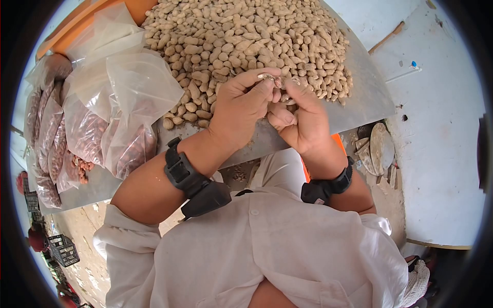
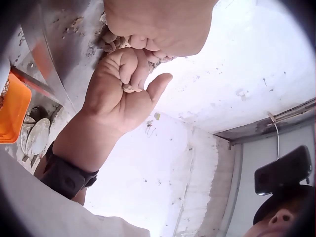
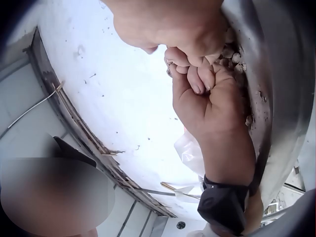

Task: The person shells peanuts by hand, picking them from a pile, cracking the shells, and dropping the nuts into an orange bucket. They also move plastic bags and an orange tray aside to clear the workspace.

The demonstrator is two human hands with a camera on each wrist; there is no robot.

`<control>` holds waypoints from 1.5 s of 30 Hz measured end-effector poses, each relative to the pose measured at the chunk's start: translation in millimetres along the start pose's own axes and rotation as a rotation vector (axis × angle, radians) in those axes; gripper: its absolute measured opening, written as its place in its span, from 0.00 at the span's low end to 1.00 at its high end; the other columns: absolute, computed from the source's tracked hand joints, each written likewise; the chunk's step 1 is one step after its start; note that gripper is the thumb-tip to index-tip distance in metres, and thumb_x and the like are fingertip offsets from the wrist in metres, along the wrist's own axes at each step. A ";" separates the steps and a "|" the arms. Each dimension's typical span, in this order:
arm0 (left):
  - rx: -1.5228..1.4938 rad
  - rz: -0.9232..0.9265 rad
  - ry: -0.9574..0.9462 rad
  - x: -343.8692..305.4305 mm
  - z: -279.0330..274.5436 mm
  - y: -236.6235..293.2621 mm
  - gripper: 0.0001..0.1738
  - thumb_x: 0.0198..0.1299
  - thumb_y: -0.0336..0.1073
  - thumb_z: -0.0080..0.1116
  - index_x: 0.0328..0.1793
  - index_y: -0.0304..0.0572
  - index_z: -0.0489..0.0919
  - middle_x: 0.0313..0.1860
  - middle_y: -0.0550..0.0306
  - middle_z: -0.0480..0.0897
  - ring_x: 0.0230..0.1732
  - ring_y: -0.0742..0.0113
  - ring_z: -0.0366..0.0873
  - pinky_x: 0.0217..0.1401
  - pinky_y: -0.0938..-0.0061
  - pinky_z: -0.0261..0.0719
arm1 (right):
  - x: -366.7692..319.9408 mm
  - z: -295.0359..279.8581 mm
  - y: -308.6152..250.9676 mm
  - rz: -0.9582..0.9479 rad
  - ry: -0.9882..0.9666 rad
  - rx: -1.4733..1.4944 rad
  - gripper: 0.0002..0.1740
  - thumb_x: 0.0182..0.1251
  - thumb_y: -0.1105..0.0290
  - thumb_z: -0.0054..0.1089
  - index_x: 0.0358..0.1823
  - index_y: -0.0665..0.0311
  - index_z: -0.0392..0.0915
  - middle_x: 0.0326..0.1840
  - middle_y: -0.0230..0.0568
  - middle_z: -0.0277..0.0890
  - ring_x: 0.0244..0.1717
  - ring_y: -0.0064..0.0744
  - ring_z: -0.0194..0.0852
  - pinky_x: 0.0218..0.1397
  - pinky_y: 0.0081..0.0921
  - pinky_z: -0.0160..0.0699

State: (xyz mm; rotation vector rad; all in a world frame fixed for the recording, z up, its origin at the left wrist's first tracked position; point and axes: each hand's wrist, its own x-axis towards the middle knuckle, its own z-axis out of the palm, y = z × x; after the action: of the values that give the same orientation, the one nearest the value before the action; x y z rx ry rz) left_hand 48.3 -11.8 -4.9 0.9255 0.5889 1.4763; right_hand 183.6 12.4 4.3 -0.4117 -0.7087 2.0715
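In the head view, my left hand (image 1: 239, 105) pinches a peanut shell (image 1: 265, 76) between thumb and forefinger. Against it, my right hand (image 1: 305, 120) has its fingers curled round a peanut piece (image 1: 296, 81); a reddish bit (image 1: 278, 82) shows between the hands. The left wrist view has the right hand (image 2: 113, 94) with a small pale piece (image 2: 129, 88) at its curled fingers, under the left hand (image 2: 158, 24). From the right wrist, the left hand (image 3: 217, 108) meets the right hand (image 3: 170, 24). Fingers partly hide what is held.
A large heap of unshelled peanuts (image 1: 246, 41) covers the far part of the metal table (image 1: 359, 92). Clear bags of reddish kernels (image 1: 87, 126) lie at the left, with loose kernels (image 1: 82, 167) beside them. An orange container (image 1: 134, 9) stands behind.
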 end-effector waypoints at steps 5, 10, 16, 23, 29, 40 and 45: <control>-0.041 -0.066 0.008 -0.4 2.5 0.3 0.16 0.65 0.31 0.47 0.57 0.33 0.72 0.31 0.60 0.74 0.22 0.82 0.60 0.21 0.88 0.56 | -0.6 -6.2 -4.6 0.017 -0.020 -0.095 0.08 0.65 0.69 0.53 0.30 0.66 0.73 0.27 0.34 0.69 0.16 0.18 0.52 0.19 0.16 0.49; -0.320 -0.204 -0.056 0.7 -1.8 1.9 0.16 0.66 0.32 0.42 0.54 0.32 0.73 0.25 0.62 0.70 0.19 0.81 0.57 0.20 0.87 0.56 | -0.4 -3.4 -3.9 -0.198 -0.019 -0.324 0.06 0.63 0.74 0.54 0.30 0.68 0.74 0.25 0.34 0.72 0.18 0.16 0.57 0.20 0.15 0.55; -0.444 -0.338 -0.054 2.8 -5.6 -0.8 0.11 0.65 0.35 0.43 0.37 0.36 0.73 0.24 0.61 0.71 0.16 0.80 0.58 0.19 0.86 0.57 | 2.9 -1.8 0.1 -0.522 0.037 -0.841 0.03 0.61 0.77 0.55 0.30 0.68 0.74 0.26 0.33 0.75 0.27 0.15 0.67 0.29 0.14 0.65; -0.432 -0.356 -0.024 4.1 -4.0 2.9 0.11 0.65 0.35 0.44 0.33 0.36 0.74 0.24 0.61 0.72 0.16 0.81 0.59 0.17 0.86 0.57 | 2.7 -8.7 -3.3 -0.447 0.050 -0.677 0.02 0.62 0.76 0.54 0.33 0.66 0.74 0.32 0.35 0.75 0.24 0.17 0.62 0.27 0.15 0.61; -0.295 -0.303 0.050 3.8 -7.3 1.2 0.09 0.63 0.32 0.47 0.39 0.34 0.75 0.27 0.62 0.72 0.17 0.81 0.60 0.18 0.86 0.57 | 0.4 -23.2 -28.3 -0.217 -0.047 0.150 0.11 0.67 0.65 0.48 0.45 0.63 0.71 0.35 0.42 0.74 0.18 0.22 0.51 0.22 0.19 0.52; -0.224 -0.316 0.045 0.8 1.2 5.0 0.19 0.67 0.30 0.41 0.63 0.49 0.68 0.19 0.66 0.63 0.15 0.79 0.55 0.17 0.85 0.54 | 1.4 -56.4 -72.9 -0.374 0.224 -0.527 0.08 0.64 0.69 0.54 0.40 0.65 0.76 0.27 0.39 0.74 0.21 0.24 0.64 0.25 0.19 0.63; -0.192 -0.283 0.052 1.0 4.4 4.9 0.19 0.69 0.34 0.40 0.65 0.52 0.66 0.14 0.68 0.58 0.14 0.78 0.54 0.16 0.84 0.54 | 5.0 -48.0 -63.4 -0.717 0.258 -1.834 0.08 0.57 0.69 0.59 0.38 0.61 0.80 0.29 0.41 0.78 0.30 0.35 0.76 0.33 0.29 0.74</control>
State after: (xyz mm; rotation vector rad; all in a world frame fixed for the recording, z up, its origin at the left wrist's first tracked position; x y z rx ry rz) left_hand 49.2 -12.2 1.7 0.6275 0.5791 1.2786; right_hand 246.9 60.8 6.1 -1.1059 -2.0365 0.2118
